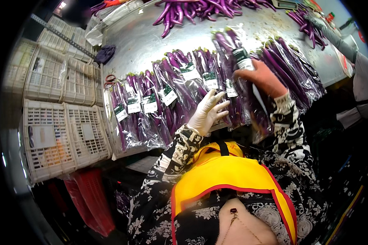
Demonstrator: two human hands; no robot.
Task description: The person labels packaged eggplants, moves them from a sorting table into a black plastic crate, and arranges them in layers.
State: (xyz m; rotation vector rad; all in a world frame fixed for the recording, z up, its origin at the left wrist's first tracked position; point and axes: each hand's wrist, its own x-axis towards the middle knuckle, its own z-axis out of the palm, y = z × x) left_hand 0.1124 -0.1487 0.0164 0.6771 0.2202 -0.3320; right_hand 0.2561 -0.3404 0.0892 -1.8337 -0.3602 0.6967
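Observation:
My right hand (262, 76), in an orange glove, grips a clear bag of long purple eggplants (225, 43) with a green and white label near its top. The bag is tilted, and its lower part is blurred. My left hand (208, 111), in a thin whitish glove, has its fingers spread and holds nothing; it is just over the near ends of the bagged eggplants (174, 79). These labelled bags lie side by side along the near edge of the metal table (128, 39). More eggplants (288, 70) in clear plastic lie right of my right hand.
Loose eggplants (199, 10) are heaped at the table's far side, with another pile (306, 27) at the far right. Red-handled scissors (110, 79) lie at the left edge near a dark crumpled bag (105, 54). White plastic crates (64, 134) are stacked to the left; a scale (285, 4) stands far back.

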